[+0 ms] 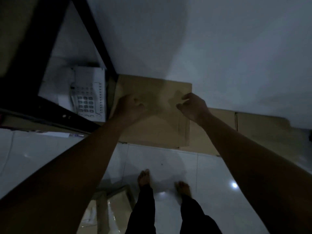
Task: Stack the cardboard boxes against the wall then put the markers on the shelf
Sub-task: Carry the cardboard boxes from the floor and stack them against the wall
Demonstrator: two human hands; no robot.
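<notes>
A brown cardboard box (157, 129) stands against the white wall (219, 48), on top of wider flat cardboard boxes (222, 122) that run along the wall to the right. My left hand (131, 107) hovers over the box's left part with loosely curled fingers and holds nothing. Over the right part, my right hand (192, 105) is also loosely curled and empty. Whether either hand touches the box top is unclear in the dim, blurred light. No markers are in view.
A black metal shelf frame (104, 53) stands directly left of the boxes, with a white desk telephone (89, 93) on its low shelf. More cardboard (108, 211) lies on the glossy tiled floor by my bare feet (143, 178).
</notes>
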